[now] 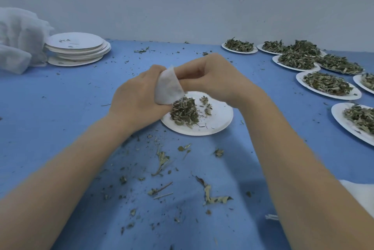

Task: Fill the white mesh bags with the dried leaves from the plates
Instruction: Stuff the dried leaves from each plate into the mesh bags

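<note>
Item: white mesh bag point(169, 88), small, held above the left edge of the near plate point(218, 122). Left hand point(137, 98) grips it from the left side, fingers curled around its lower part; right hand point(214, 79) pinches its upper edge with curled fingers.

Item: near plate, white, round, on the blue counter point(60, 112) just below both hands. It carries a heap of dried leaves point(183, 113) at its left side and a few loose bits to the right of the heap.

Item: filled plates point(327, 85), white, each with a mound of dried leaves, grouped at the right side of the counter and running to the far right corner.

Item: stack of bare plates point(78, 47), far left, bearing only crumbs.

Item: pile of white mesh material point(18, 37), at the far left edge, touching the stack.

Item: scattered leaf fragments and stems point(210, 193), loose on the counter between the forearms.

Item: white material point(362, 193), partly visible at the right edge, behind the right forearm.
</note>
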A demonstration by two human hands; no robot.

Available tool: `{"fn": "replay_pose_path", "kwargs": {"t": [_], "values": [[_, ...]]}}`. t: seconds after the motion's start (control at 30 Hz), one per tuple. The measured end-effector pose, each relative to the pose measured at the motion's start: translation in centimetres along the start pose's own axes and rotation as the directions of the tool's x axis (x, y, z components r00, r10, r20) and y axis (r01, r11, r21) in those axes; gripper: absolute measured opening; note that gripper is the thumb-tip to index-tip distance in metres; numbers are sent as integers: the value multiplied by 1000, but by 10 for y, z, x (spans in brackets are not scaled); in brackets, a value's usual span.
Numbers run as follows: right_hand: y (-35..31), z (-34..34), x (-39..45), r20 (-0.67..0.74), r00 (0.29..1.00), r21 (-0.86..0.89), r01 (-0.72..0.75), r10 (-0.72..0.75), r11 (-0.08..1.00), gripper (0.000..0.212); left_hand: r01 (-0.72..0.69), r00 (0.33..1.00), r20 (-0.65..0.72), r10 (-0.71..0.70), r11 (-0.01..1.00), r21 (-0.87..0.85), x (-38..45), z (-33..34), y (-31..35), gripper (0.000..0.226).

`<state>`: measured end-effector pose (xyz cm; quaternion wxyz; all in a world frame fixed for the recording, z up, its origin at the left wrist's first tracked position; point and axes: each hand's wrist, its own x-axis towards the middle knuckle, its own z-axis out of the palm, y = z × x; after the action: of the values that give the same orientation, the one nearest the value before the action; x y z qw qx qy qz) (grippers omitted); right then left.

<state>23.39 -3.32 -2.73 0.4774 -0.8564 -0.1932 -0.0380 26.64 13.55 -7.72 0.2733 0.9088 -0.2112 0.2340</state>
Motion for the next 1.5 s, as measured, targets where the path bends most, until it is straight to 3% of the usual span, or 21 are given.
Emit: {"fn": "replay_pose_path", "kwargs": {"t": [0.07,0.13,0.2,0.27,0.4,0.47,0.67,0.8,0.93,1.1,1.3,1.4,1.5], "values": [[7,-7,1,-101,994,44,-28,33,999,16,3,1000,4,-3,999,51,1,-2,-4,58],[14,-9,4,-182,976,-160,-147,117,976,11,8,1000,17,-9,996,93,1,-3,-7,59],[22,-4,7,-157,964,-423,-262,215,867,29,16,999,30,-19,994,111,1,-3,-9,60],[27,8,9,-91,947,-548,-307,309,778,50,31,999,41,-36,994,108,1,-1,-11,60],[31,25,15,-91,955,-675,-269,284,687,41,51,998,45,-54,997,57,-1,1,-14,60],[30,22,16,-106,960,-676,-261,259,690,32,61,997,39,-63,997,42,-1,0,-15,61],[20,-7,8,-219,956,-468,-280,197,838,10,73,996,55,-76,996,61,0,1,-17,62],[12,-18,6,-246,962,-450,-220,117,865,4,48,996,74,-57,992,116,1,1,-18,58],[1,-11,8,-196,980,-455,-132,46,881,10,-7,998,63,-4,985,171,-1,0,-14,56],[-1,14,15,-112,993,-516,-43,-18,855,11,-10,999,46,7,997,71,-2,2,-4,54],[-8,10,5,23,999,-246,-19,25,969,14,59,997,43,-56,996,-65,-2,-2,-1,57],[-7,5,4,-73,997,-191,-27,14,981,18,45,999,26,-44,997,-61,-2,-3,0,57],[-7,17,10,-162,986,-289,-77,30,954,15,24,1000,-5,-25,996,-85,-3,-5,4,57]]}}
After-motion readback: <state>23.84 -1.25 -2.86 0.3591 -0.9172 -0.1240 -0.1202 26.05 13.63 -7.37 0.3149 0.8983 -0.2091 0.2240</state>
